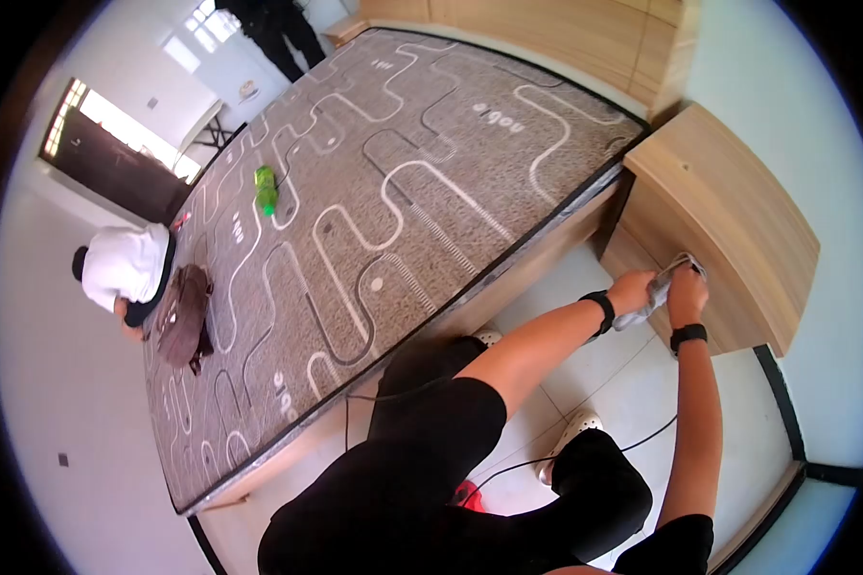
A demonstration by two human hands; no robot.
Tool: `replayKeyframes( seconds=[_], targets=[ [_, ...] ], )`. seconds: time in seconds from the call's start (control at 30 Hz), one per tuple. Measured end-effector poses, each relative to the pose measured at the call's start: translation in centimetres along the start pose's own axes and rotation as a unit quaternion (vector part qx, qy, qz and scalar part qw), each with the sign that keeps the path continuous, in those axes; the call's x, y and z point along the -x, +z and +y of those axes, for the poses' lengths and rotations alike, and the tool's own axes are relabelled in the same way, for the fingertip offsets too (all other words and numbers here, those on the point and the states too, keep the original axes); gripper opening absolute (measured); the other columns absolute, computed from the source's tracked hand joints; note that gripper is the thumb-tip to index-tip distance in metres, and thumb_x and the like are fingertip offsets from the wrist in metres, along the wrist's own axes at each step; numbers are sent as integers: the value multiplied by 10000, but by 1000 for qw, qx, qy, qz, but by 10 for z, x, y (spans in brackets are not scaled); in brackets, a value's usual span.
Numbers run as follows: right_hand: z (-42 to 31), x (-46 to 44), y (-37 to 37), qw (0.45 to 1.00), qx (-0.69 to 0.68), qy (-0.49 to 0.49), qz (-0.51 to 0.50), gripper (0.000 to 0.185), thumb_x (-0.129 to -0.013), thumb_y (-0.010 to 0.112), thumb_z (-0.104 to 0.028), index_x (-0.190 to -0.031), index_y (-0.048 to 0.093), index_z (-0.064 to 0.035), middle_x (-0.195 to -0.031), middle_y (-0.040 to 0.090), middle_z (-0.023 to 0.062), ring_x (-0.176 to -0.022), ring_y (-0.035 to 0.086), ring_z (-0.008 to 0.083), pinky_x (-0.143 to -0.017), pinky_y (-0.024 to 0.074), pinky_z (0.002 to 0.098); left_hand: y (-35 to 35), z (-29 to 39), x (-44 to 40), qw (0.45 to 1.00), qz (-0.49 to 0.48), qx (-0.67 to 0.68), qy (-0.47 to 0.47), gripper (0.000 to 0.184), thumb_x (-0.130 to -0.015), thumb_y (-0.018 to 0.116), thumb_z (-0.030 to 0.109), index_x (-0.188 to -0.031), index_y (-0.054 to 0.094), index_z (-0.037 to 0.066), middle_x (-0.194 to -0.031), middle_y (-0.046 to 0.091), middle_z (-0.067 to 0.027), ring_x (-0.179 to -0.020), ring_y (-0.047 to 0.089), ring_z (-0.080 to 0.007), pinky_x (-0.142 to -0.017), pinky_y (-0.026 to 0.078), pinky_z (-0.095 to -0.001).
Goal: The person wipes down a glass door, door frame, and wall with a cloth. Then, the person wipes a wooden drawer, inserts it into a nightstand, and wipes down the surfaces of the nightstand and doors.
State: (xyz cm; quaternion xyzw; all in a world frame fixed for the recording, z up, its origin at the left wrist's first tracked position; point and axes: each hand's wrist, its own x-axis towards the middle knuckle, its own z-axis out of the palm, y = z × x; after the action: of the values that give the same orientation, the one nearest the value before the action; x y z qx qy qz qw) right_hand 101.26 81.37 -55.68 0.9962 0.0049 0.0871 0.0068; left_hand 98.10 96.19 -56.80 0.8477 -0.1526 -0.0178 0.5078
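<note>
My left hand (631,291) and my right hand (687,293) are close together in front of the wooden nightstand (714,182). Both are closed on a light grey cloth (631,320), which bunches between them and hangs below the left fingers. Part of the cloth also shows above the right hand, against the nightstand's front. A black band circles each wrist. My fingertips are mostly hidden by the hands and the cloth.
A bed with a patterned grey mattress (355,240) stands to the left, with a green bottle (266,190) and a brown bag (184,321) on it. A person in white (129,268) is beyond it; another stands at the far end. A black cable (527,464) crosses near my legs.
</note>
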Motion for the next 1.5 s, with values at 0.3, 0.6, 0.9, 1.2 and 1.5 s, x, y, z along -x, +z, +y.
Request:
replayKeyframes(
  seconds=[0.3,0.6,0.9,1.2,1.5],
  targets=[
    [15,2,2,997,-55,61,-7,320,-905,466,-272,-1223,455,-240,-803,665,192,-715,654,382,-584,528,489,2,-16,-19,999,-16,-31,29,121,-745,505,22,-850,558,-4,-789,599,-238,-796,570,-437,-679,441,-501],
    [27,-1,12,997,-47,50,31,398,-856,567,-353,-1221,442,-255,-827,667,175,-741,643,398,-612,514,504,11,-13,-17,999,-6,-31,35,128,-810,507,75,-888,567,-7,-808,603,-255,-796,574,-445,-695,446,-510],
    [14,38,-11,990,-138,31,-1,342,-851,558,-326,-1171,488,-228,-822,665,161,-738,641,386,-624,503,505,1,-19,9,997,-67,34,-23,157,-840,511,100,-928,607,13,-758,654,-153,-669,628,-274,-604,486,-378],
    [13,87,-33,958,-281,52,28,244,-810,569,-300,-1015,498,-187,-742,649,162,-715,626,402,-621,484,517,-1,5,78,989,-39,87,-116,249,-911,491,135,-1111,552,0,-890,648,-166,-819,620,-218,-758,472,-327],
    [32,83,-102,930,-194,81,301,271,-819,631,-257,-1015,593,-74,-811,633,142,-721,619,343,-588,484,432,-16,94,5,976,176,28,124,163,-889,475,79,-1011,570,27,-891,618,-194,-858,588,-371,-739,459,-417]
  ],
)
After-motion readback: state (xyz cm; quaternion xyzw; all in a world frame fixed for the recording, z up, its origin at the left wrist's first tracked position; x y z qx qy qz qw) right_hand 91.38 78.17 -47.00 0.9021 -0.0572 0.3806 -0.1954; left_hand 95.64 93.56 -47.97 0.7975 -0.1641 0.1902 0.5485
